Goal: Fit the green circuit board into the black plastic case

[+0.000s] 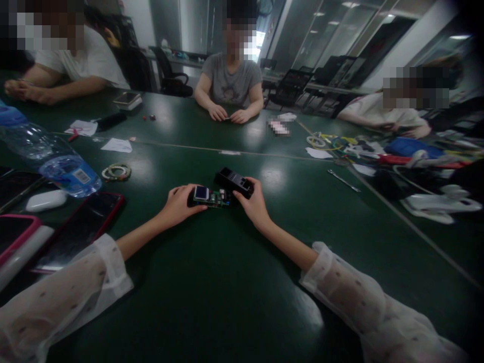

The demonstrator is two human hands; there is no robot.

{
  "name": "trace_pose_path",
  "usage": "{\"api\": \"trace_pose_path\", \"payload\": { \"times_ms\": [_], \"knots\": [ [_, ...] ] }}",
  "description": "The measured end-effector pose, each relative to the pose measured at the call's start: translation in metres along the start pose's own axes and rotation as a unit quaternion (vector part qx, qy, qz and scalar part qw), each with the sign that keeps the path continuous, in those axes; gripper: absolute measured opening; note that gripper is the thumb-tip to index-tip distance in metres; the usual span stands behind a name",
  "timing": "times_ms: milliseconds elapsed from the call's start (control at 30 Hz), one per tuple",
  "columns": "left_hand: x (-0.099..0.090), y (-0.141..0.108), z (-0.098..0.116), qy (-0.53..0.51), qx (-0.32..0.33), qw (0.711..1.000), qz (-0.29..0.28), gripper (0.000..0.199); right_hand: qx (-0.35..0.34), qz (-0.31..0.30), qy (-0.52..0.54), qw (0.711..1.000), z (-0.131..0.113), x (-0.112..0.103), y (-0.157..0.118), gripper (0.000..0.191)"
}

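My left hand is closed on a small circuit board with a little rectangular screen at its left end and green, chip-covered parts to the right. Fingers are above it and the thumb lies along its near edge. In my right hand is a black plastic casing with a window and small button openings, tilted and held by its right end. The casing sits just behind and above the board's right end; whether the two touch I cannot tell. Both are over the dark green table.
At left are a water bottle, a red-edged phone, a white earbud case and bracelets. To the right lie a wrench, cables and a white device. Three people sit around the table.
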State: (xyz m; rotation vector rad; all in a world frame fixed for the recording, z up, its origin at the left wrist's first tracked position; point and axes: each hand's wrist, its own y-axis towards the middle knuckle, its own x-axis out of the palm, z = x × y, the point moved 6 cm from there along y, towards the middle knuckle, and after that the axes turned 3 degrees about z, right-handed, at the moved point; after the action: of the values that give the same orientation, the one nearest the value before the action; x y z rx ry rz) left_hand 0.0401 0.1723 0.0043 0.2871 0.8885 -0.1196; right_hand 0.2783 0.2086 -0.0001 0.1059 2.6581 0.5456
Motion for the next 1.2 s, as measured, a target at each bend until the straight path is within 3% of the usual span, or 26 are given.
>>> {"api": "trace_pose_path", "payload": {
  "times_ms": [400, 1200],
  "knots": [
    [0.0009, -0.0001, 0.0003, 0.008, -0.003, 1.000, 0.002, 0.058, -0.026, 0.015, -0.052, 0.998, 0.0000, -0.0009, 0.0005, 0.059],
    [0.0005, 0.0000, 0.0016, 0.007, -0.002, 1.000, 0.001, 0.058, -0.036, 0.009, -0.061, 0.997, 0.0050, 0.0009, 0.0020, 0.053]
  ]
}}
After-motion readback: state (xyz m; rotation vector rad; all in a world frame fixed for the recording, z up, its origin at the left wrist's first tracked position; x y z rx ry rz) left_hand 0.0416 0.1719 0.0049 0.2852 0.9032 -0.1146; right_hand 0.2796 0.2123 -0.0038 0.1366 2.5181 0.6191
